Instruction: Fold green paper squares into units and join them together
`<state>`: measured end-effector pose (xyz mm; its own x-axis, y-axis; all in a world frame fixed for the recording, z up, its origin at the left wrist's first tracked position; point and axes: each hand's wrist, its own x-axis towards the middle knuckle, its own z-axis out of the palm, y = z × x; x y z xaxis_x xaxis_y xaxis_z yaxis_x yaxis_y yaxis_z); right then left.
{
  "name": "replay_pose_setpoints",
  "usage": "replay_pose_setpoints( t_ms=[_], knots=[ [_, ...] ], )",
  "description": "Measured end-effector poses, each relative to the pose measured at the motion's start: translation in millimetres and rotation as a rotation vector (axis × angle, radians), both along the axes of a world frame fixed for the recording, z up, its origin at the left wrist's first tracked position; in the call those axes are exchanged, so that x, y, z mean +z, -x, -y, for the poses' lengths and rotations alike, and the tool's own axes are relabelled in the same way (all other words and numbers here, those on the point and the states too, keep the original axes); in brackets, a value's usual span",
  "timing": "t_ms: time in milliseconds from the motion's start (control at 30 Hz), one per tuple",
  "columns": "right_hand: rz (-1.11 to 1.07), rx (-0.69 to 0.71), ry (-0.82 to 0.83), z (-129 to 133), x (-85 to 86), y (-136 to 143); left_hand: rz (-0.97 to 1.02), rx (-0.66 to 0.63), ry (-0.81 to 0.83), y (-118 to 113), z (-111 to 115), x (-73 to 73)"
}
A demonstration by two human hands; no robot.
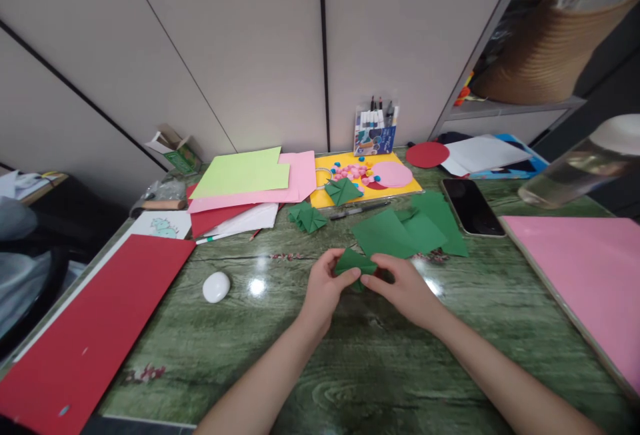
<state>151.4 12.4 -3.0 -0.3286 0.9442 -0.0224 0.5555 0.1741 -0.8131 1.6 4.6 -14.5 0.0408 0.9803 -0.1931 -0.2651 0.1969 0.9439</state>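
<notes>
A folded piece of green paper (354,260) is held a little above the table between my two hands. My left hand (327,282) pinches its left side, thumb in front and fingers behind. On the other side, my right hand (403,286) grips the right edge between thumb and fingers. Just beyond lie flat green paper sheets (385,234), partly overlapping. Two folded green paper shapes sit farther back: one (307,217) on the table, another (343,191) at the edge of a yellow sheet (320,199).
A white rounded object (216,287) lies left of my hands. Red card (110,308) covers the left side. A black phone (473,206), a bottle (575,165) and a pink sheet (585,268) are at right. Behind stand a marker box (374,134) and coloured papers (240,175).
</notes>
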Motion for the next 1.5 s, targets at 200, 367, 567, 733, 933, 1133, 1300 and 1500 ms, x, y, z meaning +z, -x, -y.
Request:
replay_pose_setpoints(
  t_ms=[200,367,567,733,933,1133,1300,1500],
  knots=[
    [0.029,0.055,-0.001,-2.6,3.8,-4.9,-0.09,-0.085,0.0,0.2,-0.3,3.5],
    [0.061,0.04,0.036,-2.7,8.6,-5.6,-0.126,-0.055,0.005,2.5,0.7,5.2],
    [-0.029,0.063,0.09,-2.4,3.3,-4.7,-0.065,0.023,-0.037,0.8,3.3,5.0],
    [-0.016,0.026,0.051,-3.3,-0.6,-5.7,-0.032,-0.022,-0.053,0.4,1.4,4.6],
    [-0.018,0.067,0.108,-2.6,-1.6,1.0,-0.052,0.044,-0.051,1.8,1.0,6.6],
    [-0.128,0.069,0.141,-1.5,-1.1,0.7,-0.011,0.056,-0.063,-1.3,4.1,5.3],
    [-0.174,0.014,0.106,4.2,-11.1,10.4,0.024,0.093,-0.036,-1.7,-0.7,1.5],
    [-0.035,0.035,-0.067,8.2,-18.7,40.3,0.055,0.48,-0.137,42.9,-38.0,-4.5]
  ],
)
